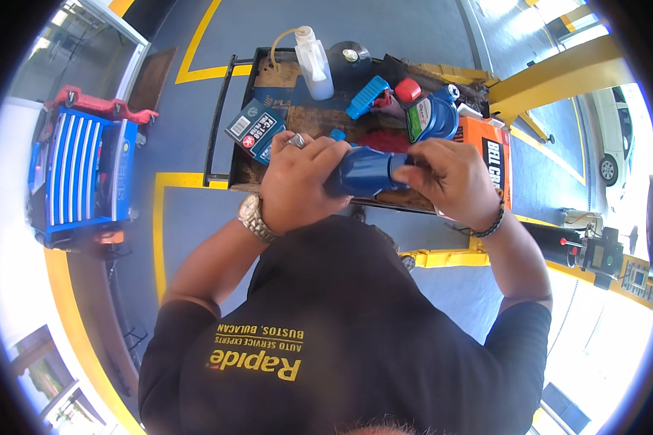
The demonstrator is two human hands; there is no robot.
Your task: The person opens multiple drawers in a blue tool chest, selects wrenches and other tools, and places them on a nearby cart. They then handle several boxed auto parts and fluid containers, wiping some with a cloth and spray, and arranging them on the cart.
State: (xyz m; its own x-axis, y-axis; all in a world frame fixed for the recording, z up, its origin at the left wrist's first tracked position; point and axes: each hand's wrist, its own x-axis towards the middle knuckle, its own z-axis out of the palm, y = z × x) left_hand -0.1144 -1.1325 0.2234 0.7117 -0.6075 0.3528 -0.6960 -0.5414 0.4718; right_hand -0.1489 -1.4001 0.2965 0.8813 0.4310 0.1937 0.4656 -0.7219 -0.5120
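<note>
A glossy dark-blue cylinder that looks like a spin-on filter (366, 172) lies sideways between my hands, above the near edge of a black cart. My left hand (297, 177), with a ring and a wristwatch, is wrapped round its left end. At the other end, my right hand (461, 181) has its fingers curled and pinched against the rim; the fingertips are partly hidden. Just beyond my left hand sits a dark-blue and white carton (255, 129). A small blue cap-like piece (337, 135) shows behind the filter.
On the cart (228, 109) stand a clear squeeze bottle (315, 72) with a bent tube, a black round container (355, 59), a blue jug (439, 116), a blue ridged object (368, 96) and an orange box (486, 145). A blue tool chest (83, 170) is at left, a yellow lift arm (559, 76) at right.
</note>
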